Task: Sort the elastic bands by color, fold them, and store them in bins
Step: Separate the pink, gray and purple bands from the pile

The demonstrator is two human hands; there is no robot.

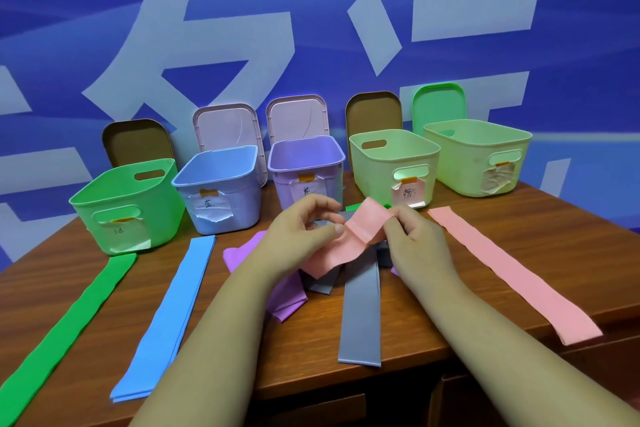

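- We hold the pink band [349, 243] up just in front of the purple bin [306, 163], a little above the bench [502, 218]. The left hand [304, 225] pinches one part of it between thumb and fingers. The right hand [415, 236] pinches the other part, and a crease runs between the two hands.
- The loose end of this band hangs down over the grey band [360, 315], which lies in front of the purple bin, toward us. If we pull the fold tight, we judge the end may drag the grey band out of line.
- The band looks thin and springy. If one pinch gets loose, the fold can open, and we must make it anew.
- A second pink band [512, 274] lies flat to the right of the purple bin, nearer to us, and its near end goes over the bench edge. A touch of the right forearm could push it off.
- The pale bin [394, 163] just right of the purple bin carries a crumpled paper label that we cannot read surely. For this reason the folded band could go in a wrong bin.
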